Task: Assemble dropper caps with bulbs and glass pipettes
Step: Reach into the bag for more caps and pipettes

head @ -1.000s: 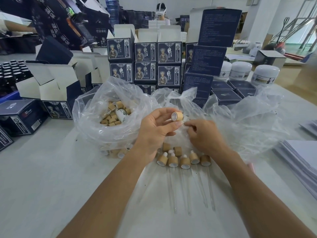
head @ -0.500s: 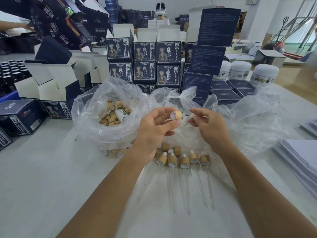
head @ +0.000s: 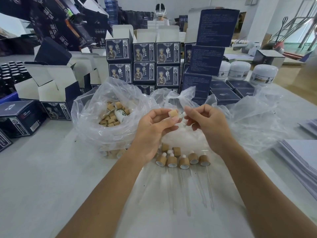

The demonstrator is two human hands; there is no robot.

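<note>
My left hand (head: pixel 154 129) pinches a small bamboo-coloured dropper cap (head: pixel 173 113) between thumb and fingers, held up above the table. Just to its right, my right hand (head: pixel 207 122) pinches a white rubber bulb (head: pixel 183 115), close beside the cap. Below my hands a row of several assembled droppers (head: pixel 183 163) lies on the table, caps towards me at the top, glass pipettes (head: pixel 197 188) pointing at me. A clear plastic bag (head: pixel 89 117) at the left holds many loose bamboo caps (head: pixel 111 117).
Crumpled clear plastic bags (head: pixel 248 121) spread behind and right of my hands. Stacked navy cartons (head: pixel 144 64) stand at the back, open boxes (head: pixel 48 86) at the left, white jars (head: pixel 264 74) at the back right. Paper stacks (head: pixel 298 158) lie at the right edge.
My right hand has come up out of the plastic bag with a white bulb and moved next to the cap. My left hand has stayed raised with the cap.
</note>
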